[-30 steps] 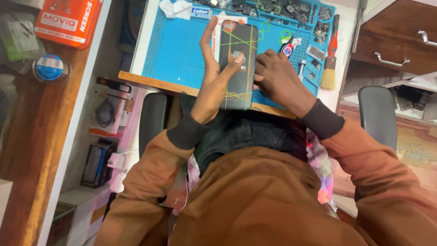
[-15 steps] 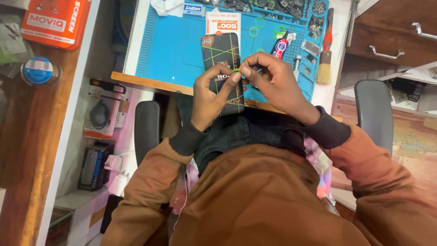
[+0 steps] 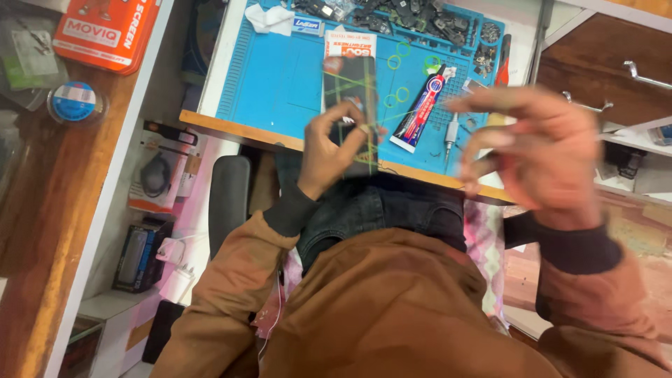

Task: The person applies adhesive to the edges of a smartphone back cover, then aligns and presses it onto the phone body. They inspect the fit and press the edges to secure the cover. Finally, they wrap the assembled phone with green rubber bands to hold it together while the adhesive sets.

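Note:
My left hand (image 3: 329, 150) grips a dark phone (image 3: 350, 91) wrapped in yellow-green rubber bands, holding it by its lower end above the near edge of the blue work mat (image 3: 280, 77). My right hand (image 3: 539, 150) is raised to the right of the phone, blurred, with its fingers spread and curled. A thin green band appears to stretch from the phone toward the right hand, though the blur hides whether the fingers pinch it. A glue tube (image 3: 420, 108) lies on the mat between the hands.
Loose green rubber bands (image 3: 400, 56) and a tray of small parts (image 3: 392, 17) lie on the mat's far side. A brush (image 3: 500, 59) lies at the mat's right. An orange box (image 3: 105, 31) and a tape roll (image 3: 72, 101) sit on the shelf at left. A wooden drawer (image 3: 616, 70) stands right.
My right hand has pulled away from the phone to the right and risen toward the camera. My left hand now holds the phone alone, lower on its body.

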